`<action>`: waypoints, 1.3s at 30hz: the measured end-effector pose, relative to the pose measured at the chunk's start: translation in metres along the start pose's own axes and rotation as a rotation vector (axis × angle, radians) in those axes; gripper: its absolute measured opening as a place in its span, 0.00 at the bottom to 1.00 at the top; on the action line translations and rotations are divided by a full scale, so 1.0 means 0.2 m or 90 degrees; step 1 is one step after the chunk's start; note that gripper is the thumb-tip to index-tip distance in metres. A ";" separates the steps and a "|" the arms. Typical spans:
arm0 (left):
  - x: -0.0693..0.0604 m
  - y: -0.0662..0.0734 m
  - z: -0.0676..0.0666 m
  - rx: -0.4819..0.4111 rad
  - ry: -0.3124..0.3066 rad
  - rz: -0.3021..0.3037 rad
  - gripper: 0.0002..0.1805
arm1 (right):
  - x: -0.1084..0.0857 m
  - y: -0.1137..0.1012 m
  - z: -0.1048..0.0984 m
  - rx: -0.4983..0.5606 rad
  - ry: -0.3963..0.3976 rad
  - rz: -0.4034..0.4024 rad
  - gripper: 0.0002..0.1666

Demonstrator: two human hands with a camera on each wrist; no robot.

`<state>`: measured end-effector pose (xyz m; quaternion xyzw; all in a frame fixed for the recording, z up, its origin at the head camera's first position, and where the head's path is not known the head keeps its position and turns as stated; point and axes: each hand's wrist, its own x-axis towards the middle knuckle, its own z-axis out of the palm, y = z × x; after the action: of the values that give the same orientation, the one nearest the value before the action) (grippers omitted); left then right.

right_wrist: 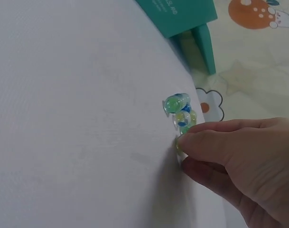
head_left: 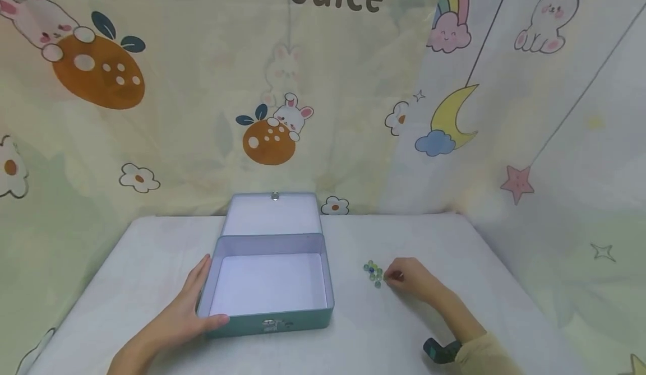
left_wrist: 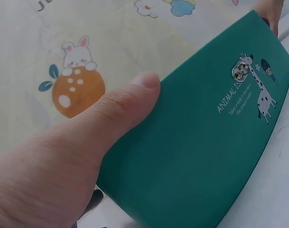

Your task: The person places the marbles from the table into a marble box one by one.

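A green metal box [head_left: 272, 323] stands with its lid [head_left: 272, 214] raised at the back; its pale interior shows nothing inside. My left hand [head_left: 176, 322] grips the box's left side, fingers along the outer wall and thumb over the front corner. In the left wrist view the left thumb [left_wrist: 130, 97] lies against the green front [left_wrist: 182, 156]. Right of the box, several glass marbles [head_left: 372, 270] sit in a cluster on the table. My right hand [head_left: 414, 278] is at their right edge, thumb and forefinger pinching a marble [right_wrist: 179, 144] that they partly cover.
The white table [head_left: 383, 347] carries the box and marbles. A dark device [head_left: 440, 351] is at the right wrist by the yellowish sleeve [head_left: 487, 355]. Behind and beside the table hangs a printed cloth [head_left: 353, 139] with rabbits, flowers and a moon.
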<state>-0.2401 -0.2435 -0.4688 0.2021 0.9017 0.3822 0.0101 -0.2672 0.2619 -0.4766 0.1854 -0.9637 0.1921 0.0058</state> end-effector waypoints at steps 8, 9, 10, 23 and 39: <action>0.01 0.00 -0.01 -0.013 -0.010 0.011 0.66 | -0.03 -0.06 -0.02 -0.018 -0.017 -0.001 0.06; 0.00 0.01 -0.01 -0.014 -0.012 0.011 0.66 | -0.04 -0.06 -0.01 -0.016 -0.020 0.005 0.06; 0.00 0.01 -0.01 -0.015 -0.011 0.012 0.66 | -0.03 -0.07 -0.01 -0.017 -0.022 0.005 0.07; 0.01 0.00 0.00 -0.009 -0.006 0.011 0.66 | -0.02 -0.08 -0.04 -0.025 -0.017 0.000 0.07; 0.01 0.01 0.01 0.007 0.005 0.004 0.65 | 0.08 -0.24 -0.21 0.054 -0.007 -0.065 0.06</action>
<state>-0.2407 -0.2396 -0.4682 0.2039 0.9031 0.3779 0.0044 -0.2670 0.2309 -0.4180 0.2352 -0.9441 0.2311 0.0025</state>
